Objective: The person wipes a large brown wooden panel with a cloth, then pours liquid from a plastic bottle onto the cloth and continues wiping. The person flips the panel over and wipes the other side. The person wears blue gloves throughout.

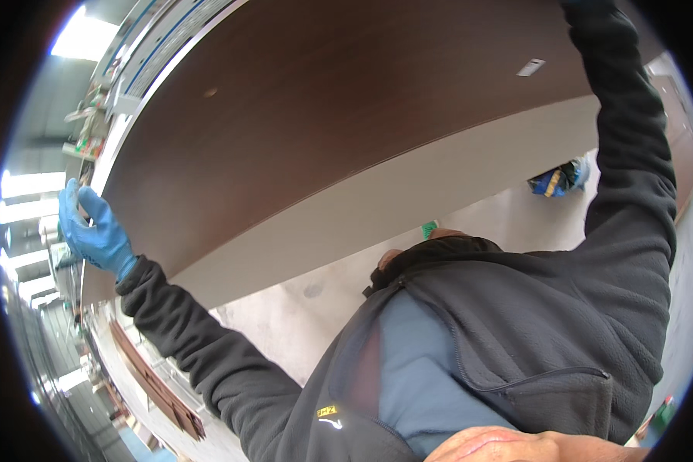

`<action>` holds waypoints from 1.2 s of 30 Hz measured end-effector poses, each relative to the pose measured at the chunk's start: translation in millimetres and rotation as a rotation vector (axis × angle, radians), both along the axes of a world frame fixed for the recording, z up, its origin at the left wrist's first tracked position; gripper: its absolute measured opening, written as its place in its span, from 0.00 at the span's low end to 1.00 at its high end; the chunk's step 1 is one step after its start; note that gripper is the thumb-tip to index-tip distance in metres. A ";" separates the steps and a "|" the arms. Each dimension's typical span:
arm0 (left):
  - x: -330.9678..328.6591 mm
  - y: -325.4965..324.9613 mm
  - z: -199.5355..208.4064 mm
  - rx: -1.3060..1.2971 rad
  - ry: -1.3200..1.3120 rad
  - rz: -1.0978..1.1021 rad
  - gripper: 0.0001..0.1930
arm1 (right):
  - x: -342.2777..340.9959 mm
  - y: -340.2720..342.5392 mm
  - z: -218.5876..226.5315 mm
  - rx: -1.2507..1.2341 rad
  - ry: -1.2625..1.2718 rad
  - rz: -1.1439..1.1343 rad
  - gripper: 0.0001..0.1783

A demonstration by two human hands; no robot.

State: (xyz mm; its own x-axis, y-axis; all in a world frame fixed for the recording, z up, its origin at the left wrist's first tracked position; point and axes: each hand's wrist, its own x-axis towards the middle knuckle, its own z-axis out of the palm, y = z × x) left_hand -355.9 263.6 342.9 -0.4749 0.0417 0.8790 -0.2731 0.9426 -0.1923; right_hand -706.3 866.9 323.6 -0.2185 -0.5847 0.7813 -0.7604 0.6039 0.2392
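The left hand [96,235], in a blue glove, has thumb and fingers spread at the left edge of the large brown panel [285,115]; contact is unclear. The right hand is out of view, its state unknown. The step seems to be positioning the panel; next probably calls for gripping both ends.

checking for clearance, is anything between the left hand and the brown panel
Nothing visible stands between the left hand and the brown panel: the blue-gloved hand is at the panel's left edge, though contact is unclear. The right hand is out of view.
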 end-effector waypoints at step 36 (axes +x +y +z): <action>6.7 -85.3 -66.9 0.155 -0.076 0.176 0.45 | 36.0 0.0 -13.7 -0.157 -0.111 -0.071 0.32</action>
